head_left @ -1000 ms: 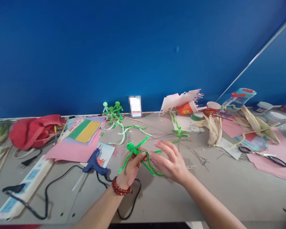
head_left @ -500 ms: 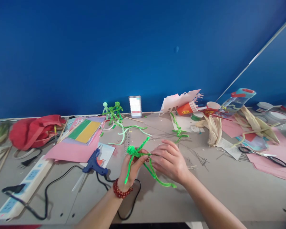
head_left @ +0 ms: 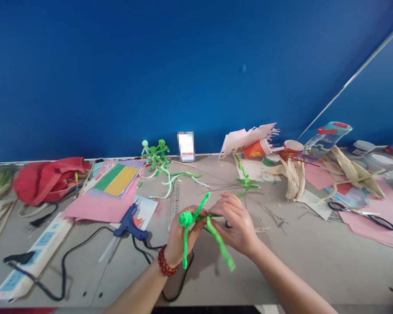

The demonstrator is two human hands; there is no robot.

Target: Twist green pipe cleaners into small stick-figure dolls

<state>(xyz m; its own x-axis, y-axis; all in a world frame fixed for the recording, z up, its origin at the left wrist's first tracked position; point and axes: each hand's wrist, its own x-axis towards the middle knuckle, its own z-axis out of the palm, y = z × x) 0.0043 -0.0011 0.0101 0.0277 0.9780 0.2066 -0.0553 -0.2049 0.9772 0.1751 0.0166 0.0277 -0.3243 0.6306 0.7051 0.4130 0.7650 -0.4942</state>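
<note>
Both my hands hold a bright green pipe-cleaner figure (head_left: 196,220) above the grey table (head_left: 314,266). My left hand (head_left: 180,237), with a red bead bracelet on the wrist, is closed around the figure just below its round head. My right hand (head_left: 236,224) pinches the figure's middle from the right side. One limb points up and away, two longer ones hang down toward me.
A blue glue gun (head_left: 129,223) with black cord lies left of my hands, by a white power strip (head_left: 32,257) and pink paper (head_left: 98,207). Finished green figures (head_left: 154,153) stand at the back. Scissors (head_left: 363,213), corn husks (head_left: 294,176) and cups (head_left: 258,149) sit to the right.
The right hand went from spread open beside the figure to pinching it. The figure was turned, its head now faces me and its long limbs hang lower.
</note>
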